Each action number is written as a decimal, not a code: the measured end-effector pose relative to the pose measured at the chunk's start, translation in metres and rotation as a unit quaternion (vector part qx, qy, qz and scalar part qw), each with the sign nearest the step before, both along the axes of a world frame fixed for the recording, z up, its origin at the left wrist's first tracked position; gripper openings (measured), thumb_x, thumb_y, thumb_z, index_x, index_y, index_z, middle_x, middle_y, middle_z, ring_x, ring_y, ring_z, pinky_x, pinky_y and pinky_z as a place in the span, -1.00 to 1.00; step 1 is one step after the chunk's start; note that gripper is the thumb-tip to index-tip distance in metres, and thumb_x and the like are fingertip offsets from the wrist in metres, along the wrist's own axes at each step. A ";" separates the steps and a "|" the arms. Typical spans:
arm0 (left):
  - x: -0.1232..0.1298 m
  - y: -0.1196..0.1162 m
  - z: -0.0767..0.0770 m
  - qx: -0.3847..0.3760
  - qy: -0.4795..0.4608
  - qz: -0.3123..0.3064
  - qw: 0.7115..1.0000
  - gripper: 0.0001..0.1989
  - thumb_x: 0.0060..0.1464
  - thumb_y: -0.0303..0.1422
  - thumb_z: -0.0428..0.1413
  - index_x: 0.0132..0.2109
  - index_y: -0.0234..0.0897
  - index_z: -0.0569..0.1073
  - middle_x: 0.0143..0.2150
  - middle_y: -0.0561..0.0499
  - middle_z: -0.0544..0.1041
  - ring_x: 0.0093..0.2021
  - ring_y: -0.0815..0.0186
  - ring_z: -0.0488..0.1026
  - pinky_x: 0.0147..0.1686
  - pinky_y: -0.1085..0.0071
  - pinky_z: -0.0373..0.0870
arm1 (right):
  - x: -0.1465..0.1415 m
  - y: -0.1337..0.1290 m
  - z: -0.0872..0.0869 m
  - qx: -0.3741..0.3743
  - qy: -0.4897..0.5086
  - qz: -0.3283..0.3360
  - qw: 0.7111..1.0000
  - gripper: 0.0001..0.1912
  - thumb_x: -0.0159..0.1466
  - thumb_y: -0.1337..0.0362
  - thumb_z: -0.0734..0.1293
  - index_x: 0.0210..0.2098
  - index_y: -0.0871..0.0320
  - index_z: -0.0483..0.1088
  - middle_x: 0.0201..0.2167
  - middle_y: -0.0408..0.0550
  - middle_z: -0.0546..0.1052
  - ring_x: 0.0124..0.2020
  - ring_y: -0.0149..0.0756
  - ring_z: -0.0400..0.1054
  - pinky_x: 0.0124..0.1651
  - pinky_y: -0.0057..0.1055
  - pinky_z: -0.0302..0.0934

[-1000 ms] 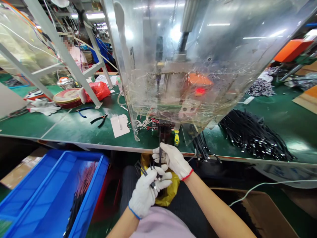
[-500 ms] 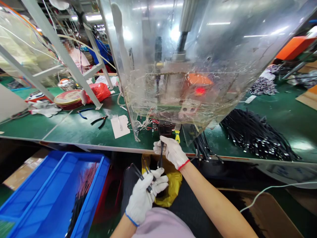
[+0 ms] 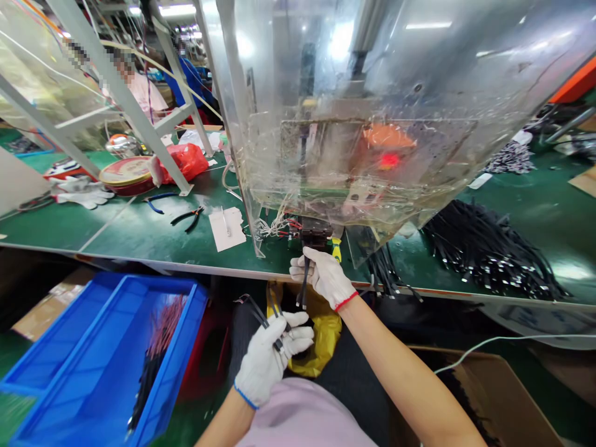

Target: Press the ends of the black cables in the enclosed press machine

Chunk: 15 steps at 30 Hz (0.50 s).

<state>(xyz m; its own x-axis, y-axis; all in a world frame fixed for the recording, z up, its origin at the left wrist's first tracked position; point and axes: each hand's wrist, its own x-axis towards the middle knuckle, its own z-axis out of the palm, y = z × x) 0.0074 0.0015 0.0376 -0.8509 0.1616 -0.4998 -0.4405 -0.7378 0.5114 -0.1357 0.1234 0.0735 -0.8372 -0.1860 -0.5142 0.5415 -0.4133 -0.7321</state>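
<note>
My left hand [image 3: 272,354], in a white glove with a blue cuff, is closed on a few black cables [image 3: 261,315] above my lap. A black cable [image 3: 303,287] is pinched in my right hand [image 3: 326,278], gloved in white with a red cuff. That hand is at the table's front edge, just below a black fixture [image 3: 316,233] with red and white wires. The upper end of its cable reaches toward the fixture; whether it is inserted cannot be seen. Its lower ends hang over a yellow bag [image 3: 323,338].
A clear plastic shield [image 3: 354,167] hangs over the machine. Black cables [image 3: 488,251] are heaped at the right, with a smaller bunch [image 3: 384,270] nearer. Pliers [image 3: 187,217] lie on the green table [image 3: 186,248]. A blue bin [image 3: 107,354] stands lower left.
The camera view has shifted slightly. The lower ends of the right hand's cable now hang clear of my left fingers, where they met before. Both hands keep their hold.
</note>
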 end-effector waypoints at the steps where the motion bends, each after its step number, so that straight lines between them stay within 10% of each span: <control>1: 0.000 -0.001 0.001 -0.004 -0.003 -0.007 1.000 -0.67 -0.02 -0.25 0.27 -0.20 -0.47 0.55 -0.18 -0.23 0.59 -0.29 0.21 0.56 -0.30 0.38 0.55 | 0.000 -0.001 0.000 0.000 -0.002 0.000 1.000 -0.62 0.29 0.28 0.23 -0.63 0.26 0.36 -0.53 0.07 0.58 -0.60 -0.33 0.45 -0.41 -0.36 0.43; 9: 0.021 -0.021 -0.006 -0.052 -0.019 -0.091 0.994 -0.72 0.06 -0.15 0.17 -0.28 -0.31 0.42 -0.55 0.07 0.43 -0.70 0.52 0.26 -0.76 0.65 0.10 | 0.009 0.017 -0.011 -0.042 0.039 0.086 0.995 -0.69 0.32 0.21 0.22 -0.45 0.26 0.42 -0.49 0.05 0.58 -0.54 -0.30 0.47 -0.43 -0.38 0.41; 15: 0.042 -0.057 -0.026 -0.165 0.004 -0.334 0.928 -0.67 0.06 -0.14 0.15 -0.29 -0.38 0.47 -0.64 0.11 0.36 -0.76 0.57 0.10 -0.80 0.63 -0.06 | 0.070 0.031 -0.076 -0.108 -0.108 0.287 0.946 -0.42 0.37 -0.06 0.07 -0.36 0.31 0.44 -0.54 0.10 0.55 -0.58 -0.25 0.47 -0.53 -0.38 0.35</control>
<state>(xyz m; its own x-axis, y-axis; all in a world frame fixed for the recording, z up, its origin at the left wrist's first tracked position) 0.0498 -0.0559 0.0113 -0.6201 0.4937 -0.6097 -0.7381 -0.1037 0.6667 -0.0653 0.1544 -0.0021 -0.4469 -0.6984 -0.5591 0.8489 -0.1338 -0.5113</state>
